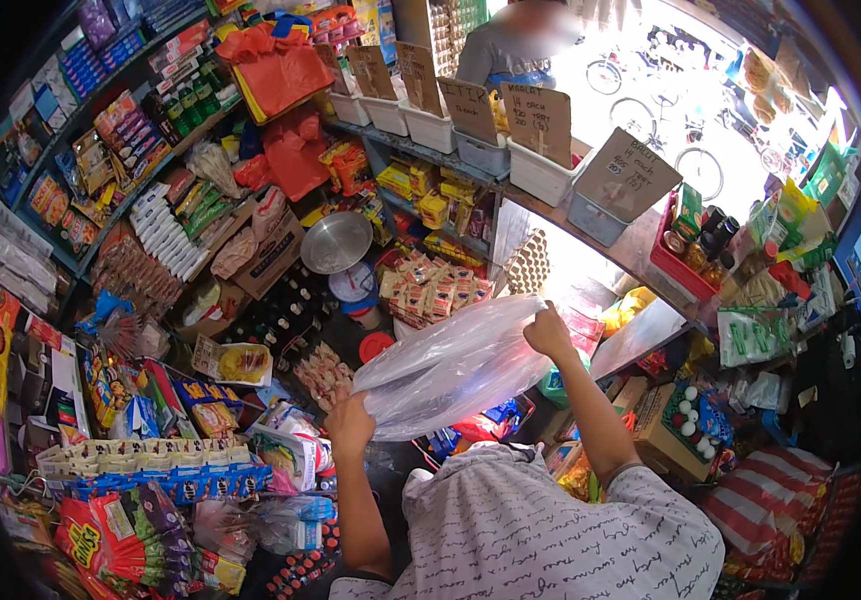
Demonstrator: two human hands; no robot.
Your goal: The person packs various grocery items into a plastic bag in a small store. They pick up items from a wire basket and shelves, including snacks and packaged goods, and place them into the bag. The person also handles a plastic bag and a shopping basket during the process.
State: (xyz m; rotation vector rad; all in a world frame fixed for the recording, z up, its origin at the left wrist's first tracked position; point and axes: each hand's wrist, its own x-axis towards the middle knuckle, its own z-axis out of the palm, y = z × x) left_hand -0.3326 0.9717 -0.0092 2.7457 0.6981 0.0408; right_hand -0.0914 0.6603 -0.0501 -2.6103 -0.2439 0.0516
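A large clear plastic bag point(460, 367) is stretched between my two hands in the middle of the view. My left hand point(349, 421) grips its lower left end, and my right hand point(550, 334) has its upper right corner. The bag looks spread wide; whether anything is inside cannot be told. Beyond it sits a basket of small packets point(434, 289), next to a dial scale point(352, 283) with a round metal pan point(337, 241). A red round lid point(376, 346) shows just past the bag's left edge.
White and grey bins point(543, 174) with handwritten cardboard signs line the counter ahead. A person point(509, 45) stands beyond it. A red basket of bottles point(682, 247) sits on the right. Packed shelves point(119, 172) curve along the left, and an open carton with eggs point(670, 435) lies at lower right.
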